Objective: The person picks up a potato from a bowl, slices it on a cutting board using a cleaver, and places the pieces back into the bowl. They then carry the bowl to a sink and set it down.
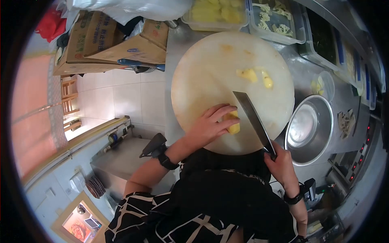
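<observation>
A round white cutting board [194,81] lies in front of me. My left hand [212,123] is closed over a yellow peeled chunk [234,126] near the board's front edge, fingers curled on top. It looks like ginger, but the fingers partly cover it. My right hand [280,164] grips the dark handle of a kitchen knife [254,119]. The blade points away from me over the board, just right of the chunk and apart from it. Farther back on the board lie a knobby piece of ginger [248,75] and a smaller yellow piece [267,80].
To the board's right sits a steel bowl [308,129], with a small clear tub [325,87] behind it. Plastic bins of yellow pieces [214,12] and cauliflower [279,20] line the back. An open cardboard box [117,42] stands at the left, a blue-handled tool [142,64] against it.
</observation>
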Motion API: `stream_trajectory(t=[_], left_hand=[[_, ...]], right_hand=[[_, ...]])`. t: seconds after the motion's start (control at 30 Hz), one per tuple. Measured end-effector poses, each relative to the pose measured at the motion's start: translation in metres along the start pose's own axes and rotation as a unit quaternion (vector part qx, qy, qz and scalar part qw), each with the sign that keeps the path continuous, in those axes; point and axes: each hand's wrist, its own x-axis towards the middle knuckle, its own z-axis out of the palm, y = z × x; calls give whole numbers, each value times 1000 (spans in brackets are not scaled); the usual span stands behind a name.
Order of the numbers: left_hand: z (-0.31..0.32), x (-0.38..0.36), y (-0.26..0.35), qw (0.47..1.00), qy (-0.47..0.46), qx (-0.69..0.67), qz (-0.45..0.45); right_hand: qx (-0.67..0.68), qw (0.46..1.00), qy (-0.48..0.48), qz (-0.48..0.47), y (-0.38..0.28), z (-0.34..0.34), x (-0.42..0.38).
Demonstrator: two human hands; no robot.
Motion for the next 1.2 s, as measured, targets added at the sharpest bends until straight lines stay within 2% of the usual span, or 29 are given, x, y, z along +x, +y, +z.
stream_trajectory(t=[0.07,0.13,0.2,0.27,0.33,0.37,0.43,0.5,0.6,0.63,0.7,0.77,0.8,0.87,0.9,0.97,1.1,1.2], left_hand=[[10,-2,7,996,75,35,-45],[30,-4,18,990,99,63,-75],[45,-10,22,983,124,91,-104],[53,-14,20,979,165,109,-42],[56,-14,16,978,186,94,-16],[57,-16,16,975,208,81,10],[55,-15,15,977,200,72,10],[53,-10,14,979,193,64,14],[60,-16,13,982,184,39,1],[72,-31,8,987,162,5,-19],[93,-53,1,990,135,-32,-39],[108,-66,-1,965,97,-206,-132],[106,-66,-1,964,94,-208,-136],[101,-65,-1,979,103,-159,-77],[101,-64,-1,978,101,-161,-81],[102,-58,-2,978,170,-121,-16],[96,-55,0,977,178,-120,-19],[91,-53,0,986,150,-80,0]], right_hand=[[-10,999,-30,30,-2,-3,1],[-19,996,-61,55,0,-3,4],[-27,999,-31,4,8,0,4],[-52,998,-37,-6,5,-2,4],[-79,996,-48,-16,5,-4,3],[-103,992,-50,-46,7,-6,1],[-126,988,-53,-75,13,-8,1],[-64,993,-20,-102,21,-10,4],[-91,989,-16,-120,9,-18,0],[-89,989,-18,-116,2,-21,-2],[-172,976,-77,-110,-9,-26,-6],[-183,973,-89,-107,-7,-23,-8],[-195,970,-101,-108,-5,-23,-8],[-176,974,-102,-102,-5,-24,-8],[-159,977,-100,-99,-6,-24,-9],[-160,977,-104,-95,-7,-26,-7],[-151,978,-107,-93,-9,-29,-3],[-140,979,-122,-85,-13,-34,1]])
